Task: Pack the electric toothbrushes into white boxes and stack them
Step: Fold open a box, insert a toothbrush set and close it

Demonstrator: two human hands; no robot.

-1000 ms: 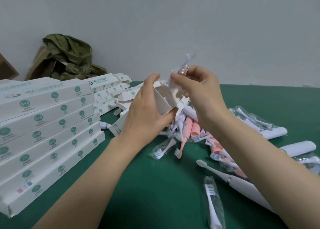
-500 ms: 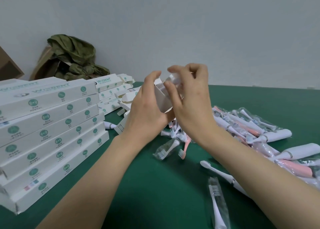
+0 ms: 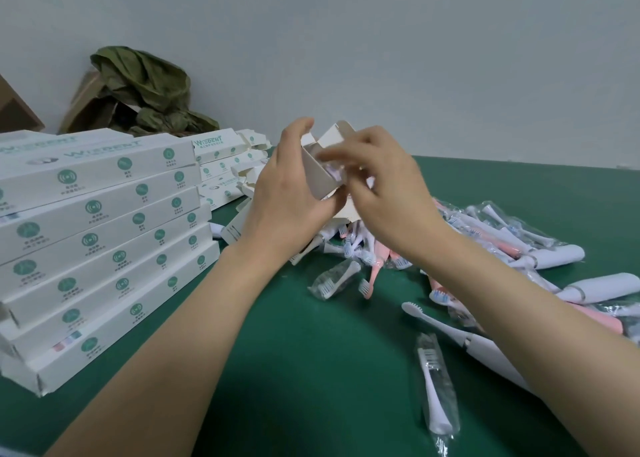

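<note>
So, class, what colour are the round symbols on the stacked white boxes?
Green symbols on the stacked white boxes; the head view shows them best.

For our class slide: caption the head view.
Left hand grips an open white box; right hand at its mouth, beside stacked boxes.

Wall: a plain, pale grey-blue painted wall [image 3: 415, 58] fills the upper half of what I see. It is smooth and meets the surface in a straight line on my right.
Surface: a flat, dark green matte surface [image 3: 311, 370] runs from just under me back to that wall.
Far left, by the wall: a crumpled olive-green bag [image 3: 145, 86] lies draped over a tilted brown cardboard box [image 3: 83, 106].
Left edge: the corner of another brown cardboard carton [image 3: 14, 110], cut off by the limit of my view.
Light: soft and even, with faint, blurred shadows on the green.
</note>
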